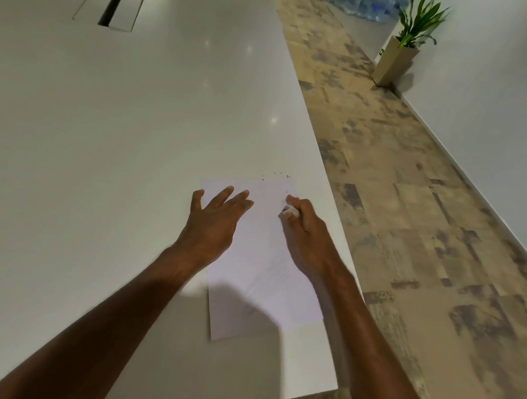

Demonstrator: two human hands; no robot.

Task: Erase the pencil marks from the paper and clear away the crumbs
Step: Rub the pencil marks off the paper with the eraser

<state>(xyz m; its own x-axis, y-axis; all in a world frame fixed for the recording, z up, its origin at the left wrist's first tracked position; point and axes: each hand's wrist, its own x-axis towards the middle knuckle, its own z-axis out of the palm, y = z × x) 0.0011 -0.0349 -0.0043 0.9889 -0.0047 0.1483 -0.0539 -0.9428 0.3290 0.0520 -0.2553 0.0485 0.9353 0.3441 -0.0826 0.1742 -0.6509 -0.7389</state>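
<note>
A white sheet of paper [262, 260] lies near the right edge of the white table [122, 131]. Faint pencil marks [275, 271] show on its lower half. My left hand [215, 218] rests flat on the paper's left part with fingers spread and straight. My right hand [303, 226] grips a small white eraser [289, 211] against the paper near its upper right. Dark eraser crumbs [277, 177] lie scattered at the paper's top edge and on the table just beyond it.
The table's right edge runs close beside the paper, with patterned floor [408, 207] below. A cable slot [120, 2] sits in the table at the far left. A potted plant [401, 48] and water bottles [364, 4] stand by the wall.
</note>
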